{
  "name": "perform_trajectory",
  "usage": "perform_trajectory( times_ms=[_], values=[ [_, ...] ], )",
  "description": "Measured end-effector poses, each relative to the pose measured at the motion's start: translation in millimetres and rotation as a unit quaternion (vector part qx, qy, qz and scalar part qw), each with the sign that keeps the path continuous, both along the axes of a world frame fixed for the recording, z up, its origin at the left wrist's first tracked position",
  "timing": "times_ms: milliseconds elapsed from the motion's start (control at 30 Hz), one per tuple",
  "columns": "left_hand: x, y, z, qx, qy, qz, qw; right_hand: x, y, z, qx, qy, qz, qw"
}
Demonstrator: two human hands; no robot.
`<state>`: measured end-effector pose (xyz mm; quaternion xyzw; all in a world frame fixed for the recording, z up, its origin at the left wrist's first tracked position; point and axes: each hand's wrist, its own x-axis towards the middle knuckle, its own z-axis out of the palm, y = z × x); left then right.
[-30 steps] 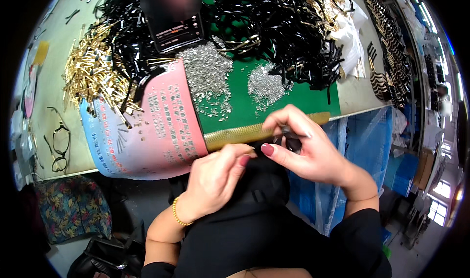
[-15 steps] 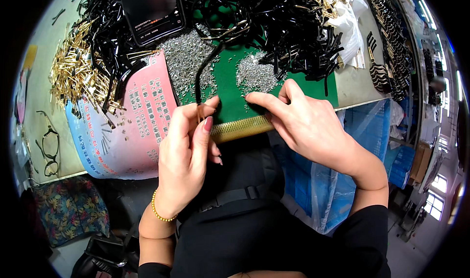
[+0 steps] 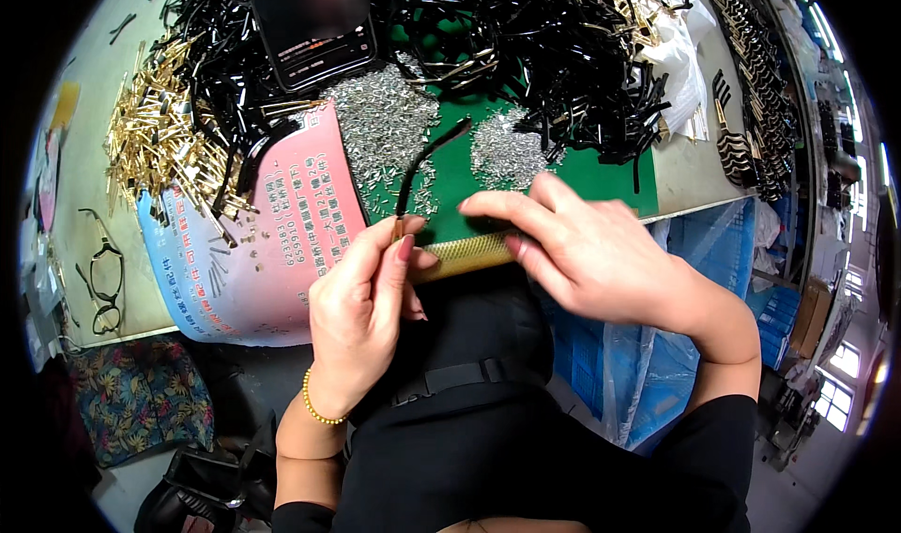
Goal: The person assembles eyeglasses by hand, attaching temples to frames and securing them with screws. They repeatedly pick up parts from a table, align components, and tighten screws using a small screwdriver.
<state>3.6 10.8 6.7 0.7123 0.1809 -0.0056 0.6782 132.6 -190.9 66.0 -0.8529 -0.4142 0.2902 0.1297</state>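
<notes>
The left hand (image 3: 361, 312) pinched a black strip (image 3: 424, 169) pointing toward one o'clock; the right hand (image 3: 587, 251) hovered half-open, fingers touching the green mat (image 3: 601, 172).

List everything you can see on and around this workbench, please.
black temple arm: one, black with brass tip, held upright by left hand
black arms heap: many, black, far side of bench
brass pins: many, gold, left of bench
silver bits: two piles, silver, on green mat
green mat: one, green, bench centre
pink sheet: one, pink and blue, near edge
phone: one, black, far centre
glasses: one pair, dark, far left
gold edge strip: one, gold, bench edge
left hand: pinching the arm
right hand: on bench edge
</notes>
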Motion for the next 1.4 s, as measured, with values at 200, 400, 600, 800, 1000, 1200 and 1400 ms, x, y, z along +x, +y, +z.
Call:
perform_trajectory(
  times_ms=[200, 400, 600, 800, 1000, 1200, 1400],
  values=[
    [-1, 0, -5, 0.039, -0.036, 0.000, 0.999, 0, 30, 17, 0.061, 0.488, -0.183, 0.852],
    [0, -4, -7, 0.108, -0.065, 0.001, 0.992, 1, 32, 15, 0.084, 0.517, -0.208, 0.826],
    [-4, 1, -28, 0.395, -0.254, -0.031, 0.883, 1, 31, 22, 0.096, 0.615, -0.266, 0.736],
    [-20, 38, -1, 0.502, -0.197, 0.007, 0.842, -25, 57, 13, 0.151, 0.009, 0.022, 0.988],
    [-27, 118, -14, 0.153, -0.184, 0.288, 0.927, 15, 154, -20, 0.191, -0.223, 0.109, 0.950],
    [-30, 134, -6, 0.282, -0.062, 0.289, 0.913, 26, 194, -28, 0.223, -0.265, 0.158, 0.925],
    [-13, 122, 3, 0.498, 0.047, 0.139, 0.855, 18, 142, 15, 0.238, -0.085, 0.038, 0.967]
  ],
)
